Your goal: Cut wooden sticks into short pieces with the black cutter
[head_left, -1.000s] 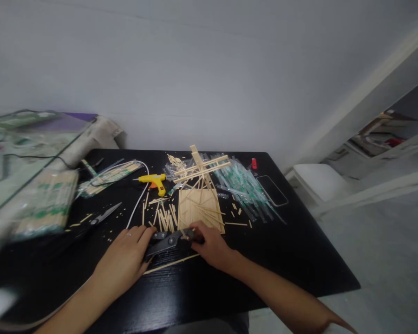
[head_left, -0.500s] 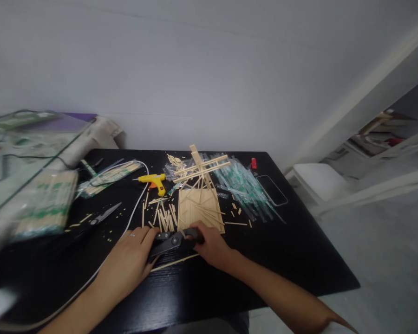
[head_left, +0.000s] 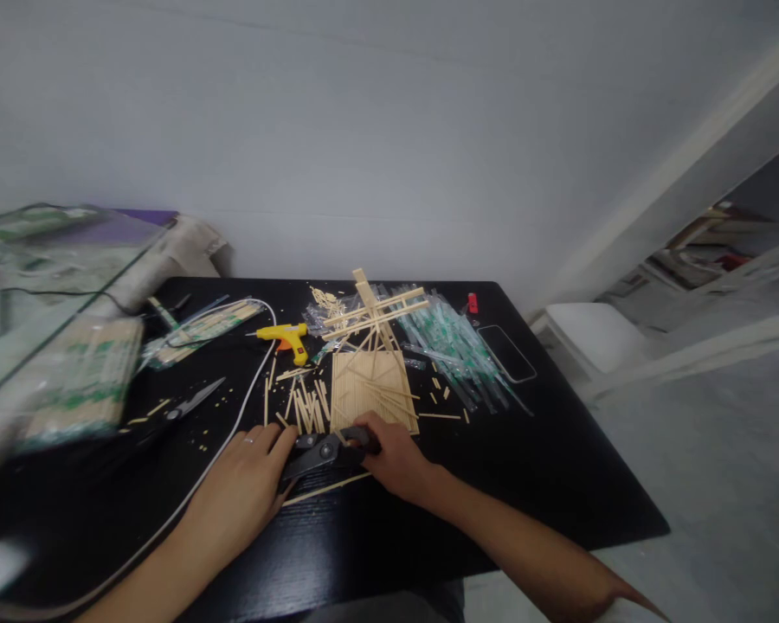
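Observation:
Between my hands, low over the near part of the black table, lies a black plier-like cutter (head_left: 318,457) with a round pivot bolt. My left hand (head_left: 250,480) is closed around its left end, a ring on one finger. Its right end is gripped by my right hand (head_left: 393,454), with fingers curled over it. A thin wooden stick (head_left: 328,491) shows just below the cutter. Right behind the hands sits a flat square panel of sticks (head_left: 367,381), loose sticks lying across it. A stick-built frame (head_left: 373,311) stands up at the panel's far edge.
A yellow glue gun (head_left: 286,337) lies behind the cut sticks (head_left: 308,407). Scissors (head_left: 195,401) rest on the left, near a white cable (head_left: 250,394). Bagged chopsticks (head_left: 84,376) are further left. Empty wrappers (head_left: 458,346), a phone (head_left: 506,353) and a red lighter (head_left: 473,303) lie right.
My left hand has shifted very slightly on the cutter. Otherwise both hands and the things on the table stay as they were.

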Demonstrator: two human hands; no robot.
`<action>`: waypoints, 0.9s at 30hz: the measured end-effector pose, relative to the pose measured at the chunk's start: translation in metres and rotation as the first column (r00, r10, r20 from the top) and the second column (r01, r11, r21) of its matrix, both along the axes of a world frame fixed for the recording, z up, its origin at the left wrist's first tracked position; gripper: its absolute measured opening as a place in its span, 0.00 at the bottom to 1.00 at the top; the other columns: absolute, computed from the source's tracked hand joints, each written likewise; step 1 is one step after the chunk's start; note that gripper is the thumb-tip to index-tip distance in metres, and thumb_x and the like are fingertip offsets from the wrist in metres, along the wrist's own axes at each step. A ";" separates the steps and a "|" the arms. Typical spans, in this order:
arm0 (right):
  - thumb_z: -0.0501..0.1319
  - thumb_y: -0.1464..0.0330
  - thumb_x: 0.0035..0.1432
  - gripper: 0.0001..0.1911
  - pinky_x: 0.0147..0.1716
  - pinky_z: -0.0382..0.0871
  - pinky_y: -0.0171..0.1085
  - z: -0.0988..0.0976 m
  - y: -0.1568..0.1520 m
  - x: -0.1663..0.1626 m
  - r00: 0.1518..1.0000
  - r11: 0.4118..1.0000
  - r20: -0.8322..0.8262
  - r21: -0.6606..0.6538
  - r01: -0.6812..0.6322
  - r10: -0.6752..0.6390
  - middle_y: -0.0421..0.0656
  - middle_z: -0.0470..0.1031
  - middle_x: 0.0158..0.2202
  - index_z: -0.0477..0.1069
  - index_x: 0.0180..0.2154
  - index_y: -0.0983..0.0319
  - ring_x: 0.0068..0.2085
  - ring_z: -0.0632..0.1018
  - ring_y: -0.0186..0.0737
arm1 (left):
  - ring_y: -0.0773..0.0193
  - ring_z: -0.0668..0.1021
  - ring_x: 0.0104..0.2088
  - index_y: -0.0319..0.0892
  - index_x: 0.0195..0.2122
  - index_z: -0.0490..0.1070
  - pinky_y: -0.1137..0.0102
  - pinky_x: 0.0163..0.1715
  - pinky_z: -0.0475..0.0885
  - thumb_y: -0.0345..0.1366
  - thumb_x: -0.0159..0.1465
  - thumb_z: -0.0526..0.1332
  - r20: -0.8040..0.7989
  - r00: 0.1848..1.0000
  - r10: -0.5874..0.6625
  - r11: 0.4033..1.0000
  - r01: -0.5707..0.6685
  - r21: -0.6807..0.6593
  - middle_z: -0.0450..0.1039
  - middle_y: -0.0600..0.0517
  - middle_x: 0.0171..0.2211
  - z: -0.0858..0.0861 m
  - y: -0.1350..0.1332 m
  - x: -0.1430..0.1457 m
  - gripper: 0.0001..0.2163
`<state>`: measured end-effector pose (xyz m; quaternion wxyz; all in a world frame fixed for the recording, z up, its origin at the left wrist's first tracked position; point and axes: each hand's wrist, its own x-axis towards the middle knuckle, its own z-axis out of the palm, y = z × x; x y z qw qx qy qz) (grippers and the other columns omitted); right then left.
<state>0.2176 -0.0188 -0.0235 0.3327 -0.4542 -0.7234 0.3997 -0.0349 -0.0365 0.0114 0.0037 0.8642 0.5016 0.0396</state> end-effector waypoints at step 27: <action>0.67 0.74 0.56 0.10 0.31 0.63 0.31 -0.003 -0.001 0.000 0.998 0.997 0.039 -0.058 0.042 -0.039 0.35 0.73 0.27 0.69 0.38 0.59 0.28 0.73 0.35 | 0.50 0.81 0.40 0.40 0.48 0.74 0.57 0.43 0.74 0.17 0.60 0.48 -0.132 0.986 0.098 0.979 -0.120 -0.166 0.78 0.43 0.41 0.009 0.002 0.007 0.22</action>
